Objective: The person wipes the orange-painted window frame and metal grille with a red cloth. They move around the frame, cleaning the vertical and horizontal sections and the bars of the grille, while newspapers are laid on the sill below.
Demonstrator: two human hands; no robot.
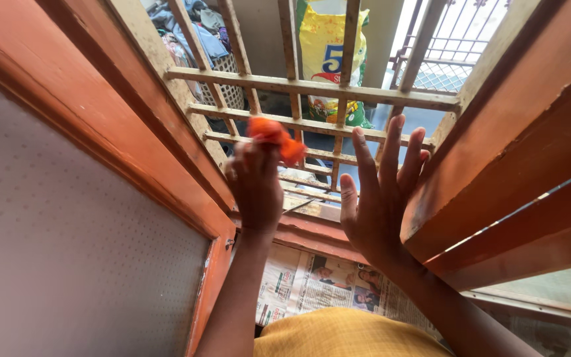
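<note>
**Orange cloth at the window grille**

My left hand (254, 188) is raised to the window grille (312, 86), and its grip is pressed together around a bunched orange cloth (273, 135). The cloth sticks out above my knuckles and lies against one of the lower horizontal bars, near the middle of the grille, just left of a vertical bar. I see the back of this hand, so I cannot tell how the fingertips sit inside the wad.

My right hand (375, 198) is up beside it, near but apart from the left, with its grip spread wide and empty. Its fingers (391, 142) point up at the bars and the thumb stands off to the left. I cannot tell whether the fingertips touch the grille or only hover before it.

An orange-painted wooden window frame (497, 152) runs down the right side, close to my little finger. On the left stands a shutter with a frosted, dotted pane (67, 251). A newspaper (318, 281) lies spread on the sill under my forearms. Beyond the bars a yellow sack (328, 53) leans upright.
</note>
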